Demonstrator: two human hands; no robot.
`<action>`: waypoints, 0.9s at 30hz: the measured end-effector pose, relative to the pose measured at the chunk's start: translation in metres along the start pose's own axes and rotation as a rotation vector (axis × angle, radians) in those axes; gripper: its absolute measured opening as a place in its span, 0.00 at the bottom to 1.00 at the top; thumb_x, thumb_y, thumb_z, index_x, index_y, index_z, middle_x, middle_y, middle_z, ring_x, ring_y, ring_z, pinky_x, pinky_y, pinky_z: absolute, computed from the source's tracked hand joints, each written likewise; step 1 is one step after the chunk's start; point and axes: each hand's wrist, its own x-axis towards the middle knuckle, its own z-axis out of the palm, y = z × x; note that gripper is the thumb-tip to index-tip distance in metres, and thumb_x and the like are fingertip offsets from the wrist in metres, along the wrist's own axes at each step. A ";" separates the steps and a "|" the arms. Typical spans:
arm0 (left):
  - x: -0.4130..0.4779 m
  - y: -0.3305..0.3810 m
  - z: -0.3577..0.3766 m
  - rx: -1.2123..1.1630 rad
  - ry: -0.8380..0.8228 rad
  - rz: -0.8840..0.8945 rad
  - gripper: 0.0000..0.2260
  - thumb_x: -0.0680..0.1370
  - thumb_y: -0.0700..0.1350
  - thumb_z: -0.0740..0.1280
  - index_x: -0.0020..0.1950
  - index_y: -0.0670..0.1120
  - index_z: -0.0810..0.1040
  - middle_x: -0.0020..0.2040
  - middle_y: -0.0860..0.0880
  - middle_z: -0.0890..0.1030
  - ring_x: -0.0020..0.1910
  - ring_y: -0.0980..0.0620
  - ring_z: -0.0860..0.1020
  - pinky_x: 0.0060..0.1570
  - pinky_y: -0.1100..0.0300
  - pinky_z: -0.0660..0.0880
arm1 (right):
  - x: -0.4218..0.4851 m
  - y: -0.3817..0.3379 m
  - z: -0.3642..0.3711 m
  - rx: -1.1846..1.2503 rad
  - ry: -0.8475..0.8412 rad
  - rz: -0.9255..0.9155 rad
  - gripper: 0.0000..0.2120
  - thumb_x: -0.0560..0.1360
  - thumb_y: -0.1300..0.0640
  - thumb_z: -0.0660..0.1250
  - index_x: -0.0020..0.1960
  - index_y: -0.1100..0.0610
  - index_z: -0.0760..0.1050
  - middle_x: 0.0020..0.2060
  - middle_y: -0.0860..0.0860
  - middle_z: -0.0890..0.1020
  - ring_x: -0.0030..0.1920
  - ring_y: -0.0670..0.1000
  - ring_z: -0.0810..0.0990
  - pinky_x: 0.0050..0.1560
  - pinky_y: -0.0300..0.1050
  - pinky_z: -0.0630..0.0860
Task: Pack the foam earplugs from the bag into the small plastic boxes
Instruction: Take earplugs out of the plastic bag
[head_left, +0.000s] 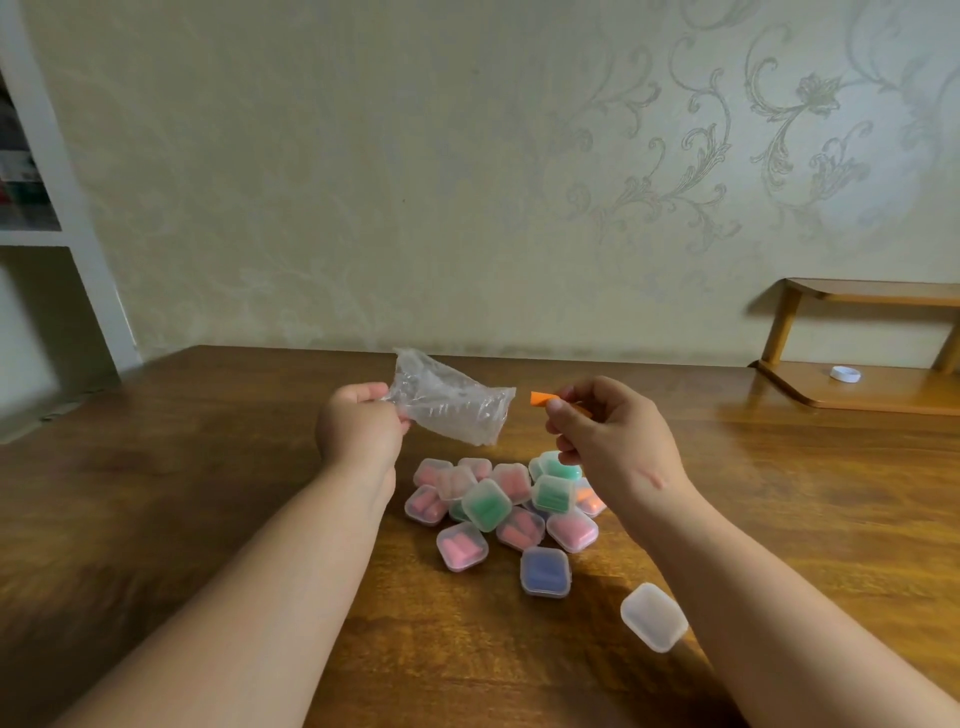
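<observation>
Bag (451, 397): clear, held above tabletop (208, 467); fingers of left hand (358, 423) curled tight on its 9 o'clock end.
Earplug (543, 399): orange, pinched by fingers of right hand (608, 436), 3 o'clock of bag.
Boxes (485, 505): piled on tabletop, 6 o'clock of bag.

Crumpled clear bag (451, 400) held up in left hand (358, 426), orange foam earplug (543, 399) pinched in right hand (608, 436) just beside it, heap of closed small boxes (506, 512) on desk (208, 467) below, pink, green, blue plugs inside, one cloudy box (653, 617) apart.
</observation>
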 end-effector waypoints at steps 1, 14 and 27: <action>0.000 -0.001 0.000 0.060 0.000 -0.001 0.16 0.79 0.30 0.61 0.60 0.46 0.77 0.51 0.47 0.79 0.47 0.49 0.80 0.55 0.50 0.81 | 0.000 0.000 0.000 -0.008 -0.008 -0.002 0.05 0.77 0.53 0.68 0.50 0.52 0.78 0.38 0.49 0.83 0.38 0.48 0.82 0.43 0.46 0.83; -0.053 0.019 0.008 0.212 -0.408 0.425 0.05 0.79 0.43 0.69 0.44 0.52 0.81 0.42 0.52 0.82 0.44 0.52 0.81 0.42 0.56 0.79 | 0.000 0.002 0.000 -0.141 -0.067 -0.078 0.02 0.76 0.54 0.69 0.48 0.48 0.79 0.41 0.49 0.83 0.42 0.52 0.81 0.44 0.50 0.81; -0.060 0.015 0.012 0.293 -0.562 0.359 0.05 0.76 0.39 0.73 0.46 0.49 0.81 0.45 0.48 0.84 0.46 0.51 0.83 0.43 0.59 0.80 | 0.001 0.001 0.000 -0.130 0.016 -0.035 0.11 0.71 0.47 0.74 0.45 0.51 0.75 0.38 0.49 0.84 0.36 0.48 0.82 0.40 0.48 0.82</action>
